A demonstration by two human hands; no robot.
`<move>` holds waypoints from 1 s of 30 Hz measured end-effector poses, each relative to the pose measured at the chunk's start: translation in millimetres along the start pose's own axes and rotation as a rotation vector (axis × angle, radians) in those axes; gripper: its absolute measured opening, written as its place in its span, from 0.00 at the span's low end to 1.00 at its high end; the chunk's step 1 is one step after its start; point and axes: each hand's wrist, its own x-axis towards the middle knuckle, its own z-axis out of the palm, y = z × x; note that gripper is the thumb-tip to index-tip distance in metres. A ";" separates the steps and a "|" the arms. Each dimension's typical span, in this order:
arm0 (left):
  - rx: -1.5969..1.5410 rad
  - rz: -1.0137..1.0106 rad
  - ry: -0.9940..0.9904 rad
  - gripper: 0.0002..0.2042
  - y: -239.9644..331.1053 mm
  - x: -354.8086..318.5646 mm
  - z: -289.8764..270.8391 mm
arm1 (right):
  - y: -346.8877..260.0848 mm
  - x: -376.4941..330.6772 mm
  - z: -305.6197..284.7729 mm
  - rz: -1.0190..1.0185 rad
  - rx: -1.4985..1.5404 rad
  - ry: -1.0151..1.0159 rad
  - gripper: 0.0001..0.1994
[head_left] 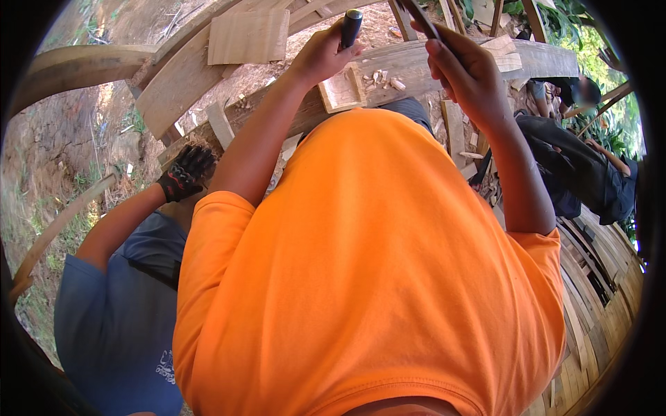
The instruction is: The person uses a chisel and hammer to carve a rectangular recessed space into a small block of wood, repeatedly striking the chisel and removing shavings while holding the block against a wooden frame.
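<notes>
My left hand is closed around a dark, round-ended tool handle, held above a wooden beam. What the other end of that tool looks like is hidden. To the right, my raised right hand grips a dark, slim tool handle, whose far end runs out of the picture at the top. Below my left hand, a small hollowed wooden block rests on the wooden beam. Pale wood chips lie on the beam just right of the block.
At left, a person in a blue shirt sits close, a black-gloved hand near the beam. More people in dark clothes are at right. A square board lies on curved timbers at upper left. Plank decking spreads at lower right.
</notes>
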 end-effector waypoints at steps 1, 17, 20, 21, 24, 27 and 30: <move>-0.034 -0.003 -0.003 0.11 2.4 1.3 0.0 | 1.4 3.2 -0.7 -0.048 0.003 0.004 0.23; -0.043 -0.055 -0.072 0.12 2.8 2.8 -1.1 | -9.2 27.4 -6.2 -0.008 0.122 -0.013 0.20; -0.070 -0.059 -0.085 0.11 4.6 9.3 -2.1 | 11.8 28.7 1.9 -0.145 -0.014 0.041 0.21; -0.084 -0.074 -0.080 0.11 5.2 8.0 -0.9 | 19.7 32.3 1.0 0.006 -0.193 -0.121 0.20; -0.058 -0.051 -0.077 0.10 5.8 12.2 -4.1 | 15.6 36.1 -10.1 -0.031 -0.098 -0.095 0.20; -0.072 -0.061 -0.070 0.10 6.7 11.3 -2.3 | 13.5 38.2 -1.0 -0.060 -0.032 -0.019 0.20; -0.052 -0.026 -0.051 0.10 4.9 10.8 -0.3 | 16.2 40.4 -0.5 -0.076 -0.104 -0.064 0.20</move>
